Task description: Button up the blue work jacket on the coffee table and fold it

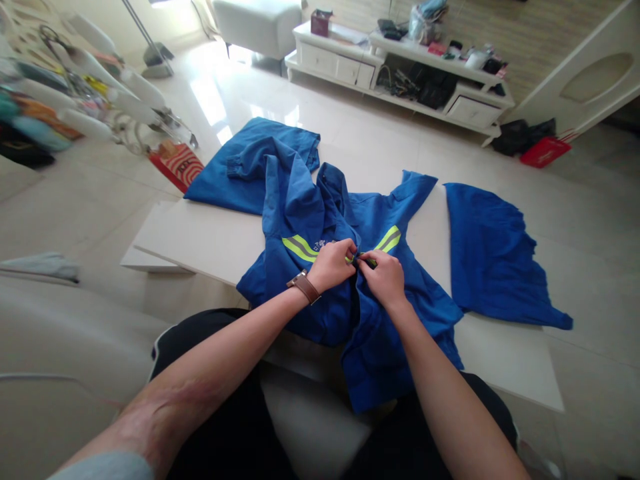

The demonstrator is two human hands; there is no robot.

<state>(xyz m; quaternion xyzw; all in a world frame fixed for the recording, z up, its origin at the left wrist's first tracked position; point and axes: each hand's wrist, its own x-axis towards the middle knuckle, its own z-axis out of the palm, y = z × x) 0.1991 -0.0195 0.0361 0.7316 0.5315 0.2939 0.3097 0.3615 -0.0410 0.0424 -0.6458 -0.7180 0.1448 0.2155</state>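
A blue work jacket (315, 313) with yellow-and-grey reflective strips lies spread over the white table, its lower part hanging off the near edge. My left hand (334, 262), with a brown watch strap at the wrist, pinches one front edge of the jacket at chest height. Right beside it, my right hand (383, 275) pinches the other front edge. The fingertips almost meet at the opening; the small part between them is hidden. White lettering on the chest shows partly above my left hand.
Folded blue fabric (225, 173) lies on the table's far left, and another blue garment (495, 253) on the right. The white table (200, 230) runs across in front of my knees. Beyond stand a low TV cabinet (335, 63), a red-striped bag (177, 163) and a red bag (544, 152).
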